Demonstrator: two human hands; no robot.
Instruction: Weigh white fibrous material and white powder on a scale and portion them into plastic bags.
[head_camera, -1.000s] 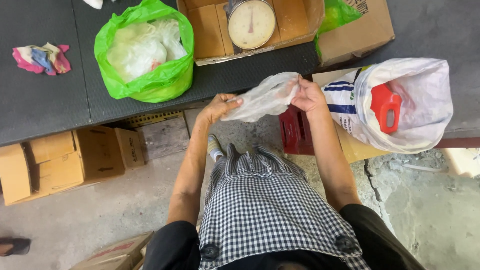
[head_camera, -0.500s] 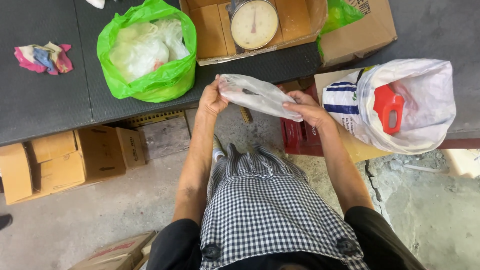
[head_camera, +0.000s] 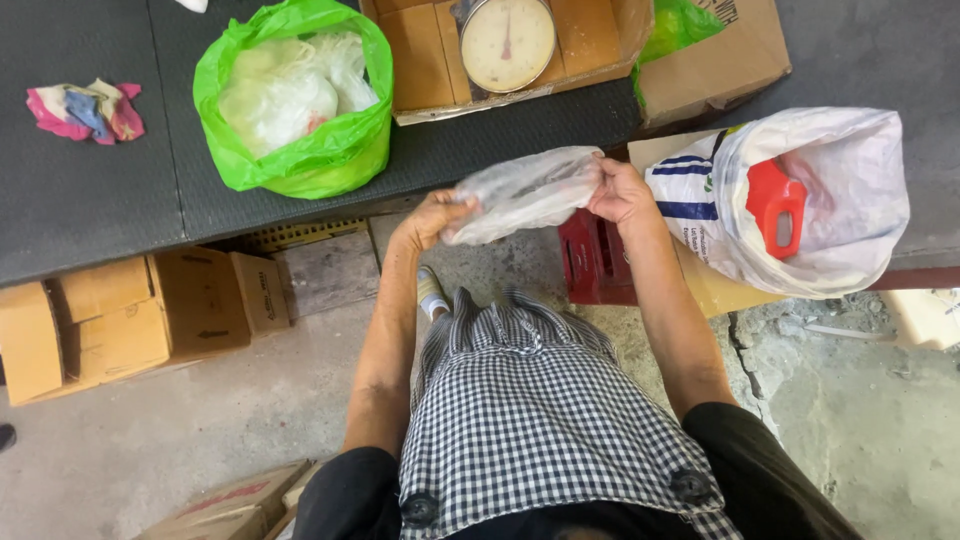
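Both my hands hold a small clear plastic bag (head_camera: 525, 190) with pale contents, stretched between them just in front of the dark table's edge (head_camera: 120, 215). My left hand (head_camera: 432, 218) grips its lower left end. My right hand (head_camera: 620, 192) grips its upper right end, which sits a little higher. On the table beyond lies an open green plastic bag (head_camera: 300, 150) filled with whitish clear bags. A round dial scale (head_camera: 506, 42) sits in a cardboard tray behind it.
A white plastic sack (head_camera: 840, 210) with a red handled object (head_camera: 775, 205) stands at my right on a cardboard box. A red crate (head_camera: 592, 262) is under the table edge. Cardboard boxes (head_camera: 110, 320) lie on the floor at left. A coloured rag (head_camera: 85, 110) rests on the table.
The clear bag has been turned between my hands: half a second ago its right end hung lower, now the right end is raised and the left end is lower.
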